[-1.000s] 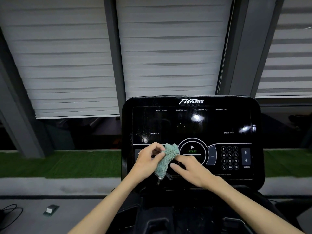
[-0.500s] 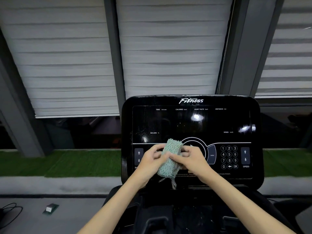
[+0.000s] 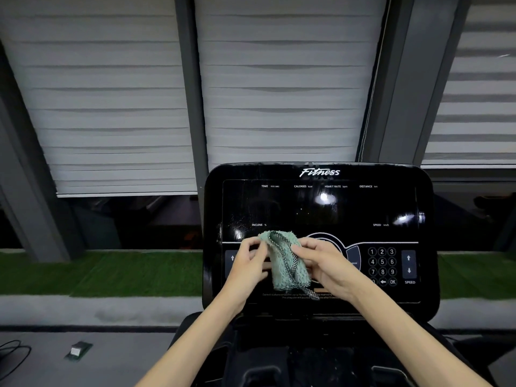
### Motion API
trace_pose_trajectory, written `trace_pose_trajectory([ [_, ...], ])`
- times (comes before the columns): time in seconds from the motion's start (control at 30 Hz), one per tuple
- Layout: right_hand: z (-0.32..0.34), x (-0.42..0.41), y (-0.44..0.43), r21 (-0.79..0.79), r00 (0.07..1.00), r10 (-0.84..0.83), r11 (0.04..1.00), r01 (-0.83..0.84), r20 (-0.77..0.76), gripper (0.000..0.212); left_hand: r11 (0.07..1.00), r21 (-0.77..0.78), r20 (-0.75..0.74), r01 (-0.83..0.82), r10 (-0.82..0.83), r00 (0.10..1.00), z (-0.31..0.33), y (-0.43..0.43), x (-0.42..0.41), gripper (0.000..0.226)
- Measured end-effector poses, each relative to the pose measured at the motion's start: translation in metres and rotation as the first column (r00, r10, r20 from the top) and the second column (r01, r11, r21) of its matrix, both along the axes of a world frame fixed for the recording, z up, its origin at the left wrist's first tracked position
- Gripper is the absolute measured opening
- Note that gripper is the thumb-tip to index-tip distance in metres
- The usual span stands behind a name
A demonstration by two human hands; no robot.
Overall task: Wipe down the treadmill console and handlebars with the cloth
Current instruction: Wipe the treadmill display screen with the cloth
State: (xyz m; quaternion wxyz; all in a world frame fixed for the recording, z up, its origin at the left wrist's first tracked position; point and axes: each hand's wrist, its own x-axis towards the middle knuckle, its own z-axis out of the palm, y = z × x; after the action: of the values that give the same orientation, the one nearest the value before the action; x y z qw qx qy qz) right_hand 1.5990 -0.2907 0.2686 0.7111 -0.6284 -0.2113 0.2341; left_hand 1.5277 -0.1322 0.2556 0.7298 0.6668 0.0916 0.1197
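The black treadmill console (image 3: 318, 202) stands upright ahead, with a dark display, a number keypad (image 3: 382, 266) and speed arrows at its right. A pale green knitted cloth (image 3: 287, 261) hangs in front of the console's lower middle, over the round start button. My left hand (image 3: 248, 263) pinches the cloth's upper left edge. My right hand (image 3: 324, 266) grips its right side. The handlebars are not visible; only the dark tray (image 3: 307, 358) below the console shows.
Closed grey blinds (image 3: 279, 79) and window posts fill the background. A strip of green turf (image 3: 111, 272) runs behind the console. On the grey floor at the lower left lie a small green object (image 3: 78, 351) and a black cable (image 3: 14, 356).
Both hands have shifted their hold on the cloth, and it now hangs more spread out and slightly higher against the console. The left hand moved a little left.
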Motion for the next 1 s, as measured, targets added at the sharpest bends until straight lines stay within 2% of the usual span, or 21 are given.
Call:
trace_pose_trajectory([
  [0.13,0.01,0.0,-0.001,0.01,0.999,0.025,1.0,-0.026,0.019,0.028,0.999,-0.02,-0.076,0.049,-0.05,0.996,0.011,0.002,0.001,0.053],
  [0.27,0.018,-0.001,-0.002,-0.012,0.997,-0.04,0.999,0.041,0.067,0.021,0.988,0.116,-0.038,0.101,-0.097,0.995,0.01,0.007,0.0,0.038],
  [0.33,0.018,0.003,-0.002,-0.056,0.986,-0.128,0.989,0.134,0.103,0.017,0.983,0.13,-0.006,0.127,-0.127,0.992,0.008,0.012,-0.001,0.043],
  [0.43,0.018,0.008,-0.002,-0.086,0.956,-0.256,0.959,0.269,0.141,0.007,0.953,0.154,0.054,0.261,-0.272,0.961,0.01,0.02,-0.006,0.056],
  [0.53,0.021,0.007,0.0,-0.072,0.95,-0.256,0.959,0.272,0.182,0.006,0.886,0.324,0.093,0.332,-0.379,0.921,0.017,0.024,-0.009,0.048],
  [0.63,0.025,0.006,0.001,-0.087,0.956,-0.175,0.976,0.2,0.235,0.013,0.843,0.478,0.072,0.245,-0.316,0.946,0.024,0.029,-0.004,0.051],
  [0.7,0.027,0.008,-0.001,-0.092,0.968,-0.066,0.992,0.091,0.244,0.013,0.791,0.592,0.071,0.155,-0.243,0.967,0.028,0.035,0.001,0.054],
  [0.77,0.028,0.011,-0.003,-0.152,0.953,0.049,0.988,-0.004,0.298,0.034,0.74,0.671,0.114,0.046,-0.164,0.98,0.032,0.041,0.007,0.054],
  [0.83,0.03,0.013,-0.002,-0.319,0.896,0.126,0.948,0.019,0.426,0.053,0.742,0.667,0.153,-0.059,-0.059,0.986,0.035,0.047,0.011,0.051],
  [0.9,0.031,0.015,0.002,-0.441,0.833,0.147,0.889,0.125,0.533,0.044,0.732,0.673,0.157,-0.107,0.0,0.988,0.039,0.053,0.016,0.04],
  [1.0,0.039,0.016,0.01,-0.452,0.76,0.149,0.868,0.206,0.633,0.01,0.578,0.814,0.099,-0.06,-0.035,0.994,0.043,0.062,0.027,0.021],
])
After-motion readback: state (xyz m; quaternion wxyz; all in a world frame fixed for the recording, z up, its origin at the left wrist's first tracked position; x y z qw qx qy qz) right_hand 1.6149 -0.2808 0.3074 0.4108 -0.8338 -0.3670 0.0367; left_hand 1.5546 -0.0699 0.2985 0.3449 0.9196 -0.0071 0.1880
